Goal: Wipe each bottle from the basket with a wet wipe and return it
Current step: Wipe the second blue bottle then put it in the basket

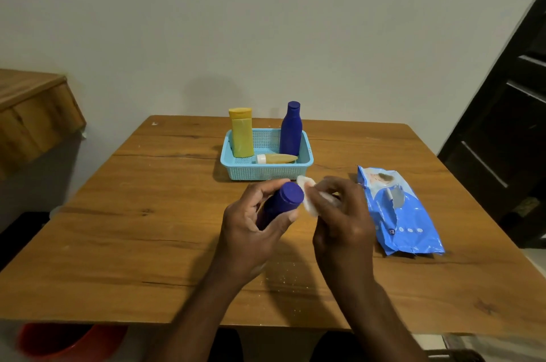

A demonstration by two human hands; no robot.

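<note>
My left hand grips a dark blue bottle above the table, its cap tilted toward the basket. My right hand pinches a white wet wipe against the right side of the bottle's cap. The light blue basket stands behind my hands. In it are an upright yellow bottle, an upright blue bottle, and a small yellow tube with a white cap lying flat.
A blue pack of wet wipes lies on the wooden table to the right of my hands. A dark door is at the right, a wooden shelf at the left, and something red sits below the table's front edge.
</note>
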